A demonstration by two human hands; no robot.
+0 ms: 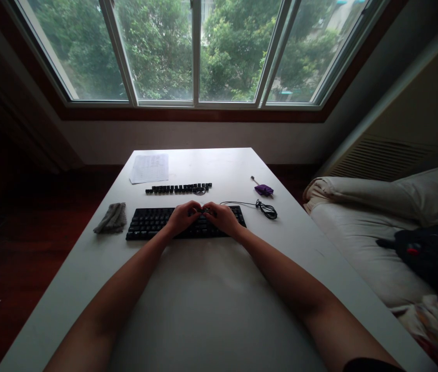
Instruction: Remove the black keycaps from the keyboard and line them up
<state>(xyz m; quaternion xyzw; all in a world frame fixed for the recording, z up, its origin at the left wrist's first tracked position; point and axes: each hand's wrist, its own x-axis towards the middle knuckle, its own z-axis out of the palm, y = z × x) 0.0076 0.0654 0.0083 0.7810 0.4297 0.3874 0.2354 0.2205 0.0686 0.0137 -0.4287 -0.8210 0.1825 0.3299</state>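
Note:
A black keyboard (147,223) lies across the white table (211,289). Over its upper middle edge, my left hand (182,217) and my right hand (222,217) meet with thumbs and fingers bent inward, both closed. Whatever is pinched between the fingertips is too small and dark to make out. Behind the keyboard, several loose black keycaps (180,189) stand in two rough rows. A small round object (200,191) sits by the right part of those rows, its kind unclear.
Left of the keyboard lies a crumpled grey cloth (111,218). Printed paper (150,168) rests at the back left. To the right are a coiled black cable (267,210) and a purple item (264,190) beside a thin stick. A sofa (343,227) borders the table's right side.

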